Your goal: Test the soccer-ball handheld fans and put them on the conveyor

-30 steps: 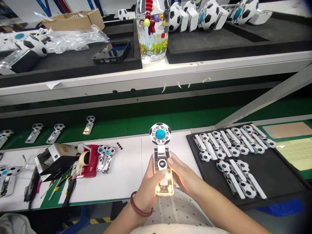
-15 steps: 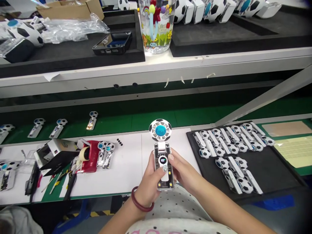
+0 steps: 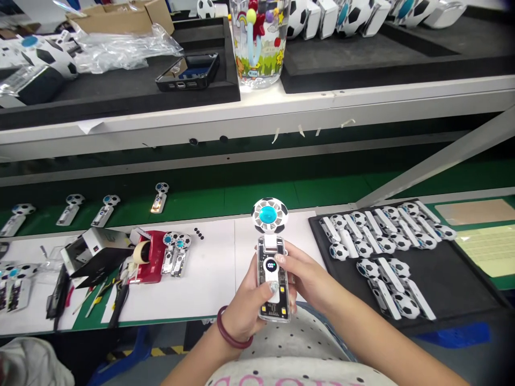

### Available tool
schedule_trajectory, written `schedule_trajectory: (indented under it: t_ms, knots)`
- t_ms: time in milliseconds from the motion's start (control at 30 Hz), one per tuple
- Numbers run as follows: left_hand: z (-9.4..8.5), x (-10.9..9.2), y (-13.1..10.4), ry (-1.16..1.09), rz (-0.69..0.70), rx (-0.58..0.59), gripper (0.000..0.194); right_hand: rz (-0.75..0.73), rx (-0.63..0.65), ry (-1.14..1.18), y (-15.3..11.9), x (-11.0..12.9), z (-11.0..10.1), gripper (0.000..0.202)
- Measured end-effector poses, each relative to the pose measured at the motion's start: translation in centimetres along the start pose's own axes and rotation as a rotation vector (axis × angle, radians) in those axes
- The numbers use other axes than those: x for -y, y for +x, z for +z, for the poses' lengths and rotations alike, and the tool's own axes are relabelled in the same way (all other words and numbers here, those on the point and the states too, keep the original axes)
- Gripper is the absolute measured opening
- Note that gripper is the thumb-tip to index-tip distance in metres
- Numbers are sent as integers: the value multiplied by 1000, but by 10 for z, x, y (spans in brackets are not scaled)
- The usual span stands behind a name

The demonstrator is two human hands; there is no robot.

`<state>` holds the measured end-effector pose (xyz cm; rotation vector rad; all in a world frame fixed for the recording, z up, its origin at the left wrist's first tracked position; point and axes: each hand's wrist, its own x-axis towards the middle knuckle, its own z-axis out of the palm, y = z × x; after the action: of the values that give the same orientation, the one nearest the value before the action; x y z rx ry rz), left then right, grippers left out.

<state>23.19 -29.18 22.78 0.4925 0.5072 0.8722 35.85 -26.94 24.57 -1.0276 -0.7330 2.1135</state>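
the person is holding a small hand fan (image 3: 271, 262) up over the near edge of the white table (image 3: 209, 279), with both hands wrapped around its clear handle. the left hand (image 3: 249, 303) is gripping the handle from below, and its thumb is pressing on the white button under the tiny round screen. the right hand (image 3: 303, 273) is closed around the other side of the handle, with a fingertip resting by the screen. the fan's round head, painted like a soccer ball with a blue middle, is pointing up and away. the screen is showing numbers and two little lights are glowing at the bottom, so it looks like the fan is being switched on and checked. to the right of the fan a black tray (image 3: 454, 284) is holding many more soccer fans. to the left of the fan a red box (image 3: 151, 262) is sitting with two fans leaning on it. it seems the thumb needs a gentle, steady push while both hands are keeping the fan still.
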Motion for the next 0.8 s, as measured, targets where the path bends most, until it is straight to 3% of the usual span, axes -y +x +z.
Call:
schedule_trajectory:
  t_ms: [133,233,600,800]
  knots:
    - [0,5,-1,-52,-7,57,54,19,-17,22,-2,7,-1,49]
    - [1,6,-1,-57,-18,87,55,-17,-50,67,-3,10,-1,44]
    - [3,3,-3,-38,-13,96,56,7,-24,132,-3,13,3,41]
    - [-4,7,-3,-24,10,132,45,2,-30,135,3,14,2,40]
